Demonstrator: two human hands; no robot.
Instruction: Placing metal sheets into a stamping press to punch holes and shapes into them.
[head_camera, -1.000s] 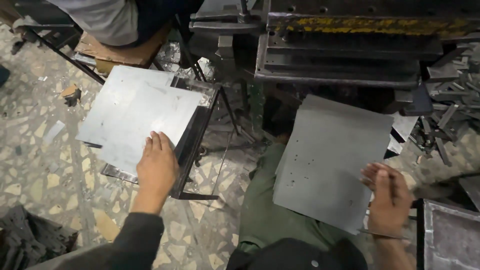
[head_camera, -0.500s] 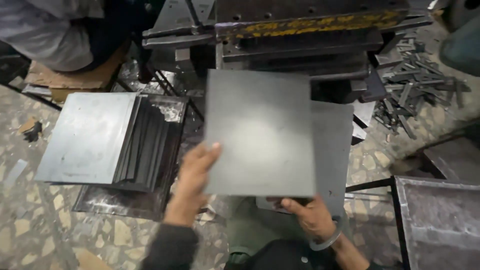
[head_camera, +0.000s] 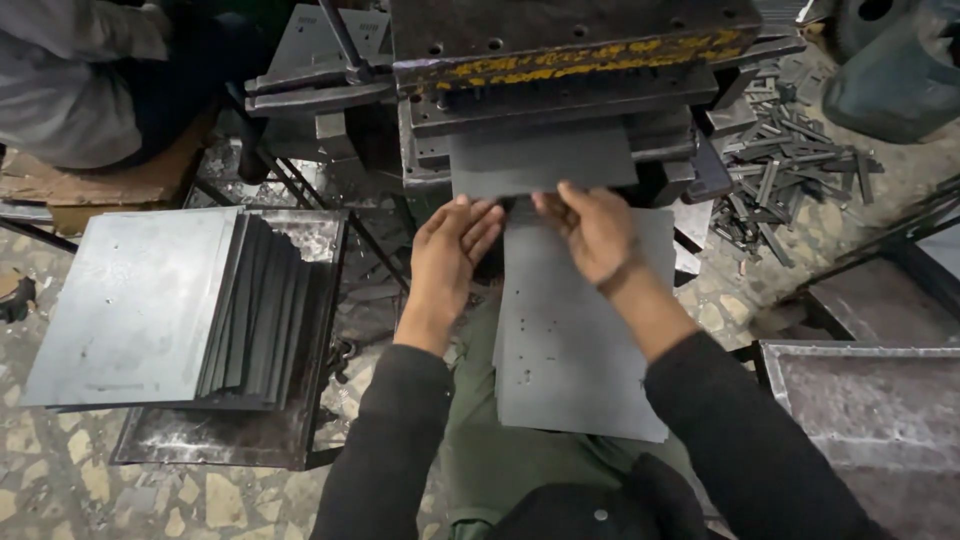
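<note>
sheet metal fills the middle of the view: a flat, dull grey steel sheet (head_camera: 545, 160), matte and smooth, lies partly fed into the mouth of the press machine (head_camera: 560, 60), under its yellow-stained upper block. only its near strip shows, the far part hidden inside the press. that strip runs left to right, and its near edge faces the person; the sheet's long axis cannot be told, since its depth is out of sight.

the left hand (head_camera: 450, 250) rests at the sheet's near left corner, fingers (head_camera: 478, 222) straight, close together and laid flat, pressing rather than gripping. the right hand (head_camera: 590, 225) sits at the near edge right of centre, fingers (head_camera: 572, 197) bent and spread narrowly on the metal; whether the thumb goes beneath the edge cannot be told.

below the hands a second grey sheet (head_camera: 580, 340), speckled with small marks, lies over the person's lap, its long axis running away from the person toward the press, its far end just under the fed sheet.

left of the press, a fanned stack of sheets (head_camera: 150, 300) rests on a low dark tray stand (head_camera: 230, 440). metal offcuts (head_camera: 780, 180) litter the floor at the right, and a rusty tray (head_camera: 880, 420) sits in the lower right corner. another person's grey sleeve (head_camera: 70, 90) shows in the upper left.
</note>
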